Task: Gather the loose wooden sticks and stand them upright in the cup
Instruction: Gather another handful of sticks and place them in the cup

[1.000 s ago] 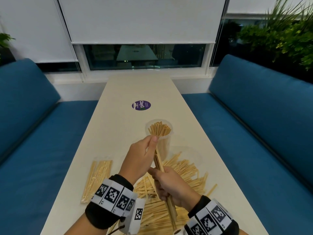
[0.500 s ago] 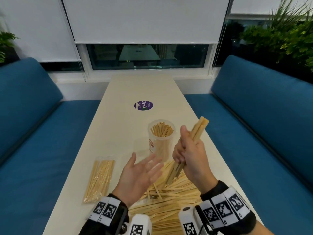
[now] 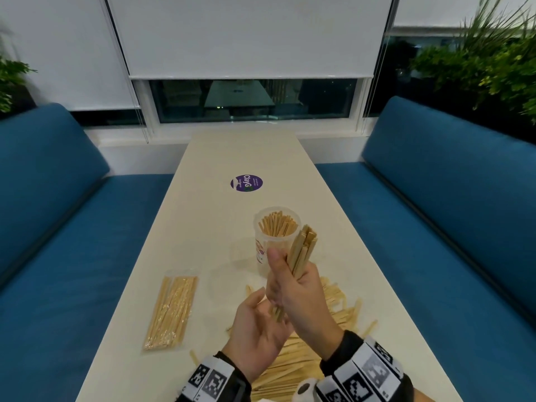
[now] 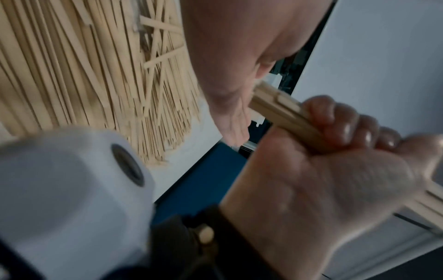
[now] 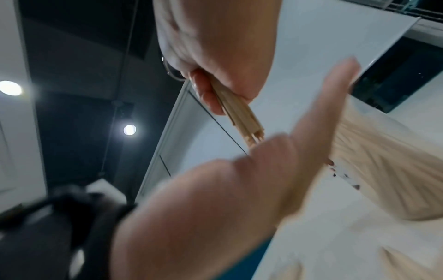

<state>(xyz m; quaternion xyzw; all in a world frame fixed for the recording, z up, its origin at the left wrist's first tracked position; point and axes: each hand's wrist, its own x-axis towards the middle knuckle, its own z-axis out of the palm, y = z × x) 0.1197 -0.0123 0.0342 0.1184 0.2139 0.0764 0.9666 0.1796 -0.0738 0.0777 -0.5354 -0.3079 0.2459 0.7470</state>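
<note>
Right hand [image 3: 301,294] with fingers curled round a bundle of wooden sticks [image 3: 303,250], held tilted, upper ends toward the cup [image 3: 277,236], lower ends projecting below the fist. Left hand [image 3: 255,335] palm up, fingers relaxed and spread, holding nothing, just beneath the lower ends of the bundle; whether the palm touches them cannot be told. The left-wrist view shows the right hand's fingers [image 4: 321,113] wrapped over the bundle; the right-wrist view shows the left hand's extended fingers [image 5: 318,121] close to the stick ends. The translucent cup stands on the desk [image 3: 220,216] just beyond the right hand, packed with upright sticks. Loose sticks [image 3: 342,311] lie heaped on the desk beneath and to the right of both hands. A clear packet of sticks [image 3: 172,311] lies left of the left hand; a purple round sticker [image 3: 246,183] lies beyond the cup
</note>
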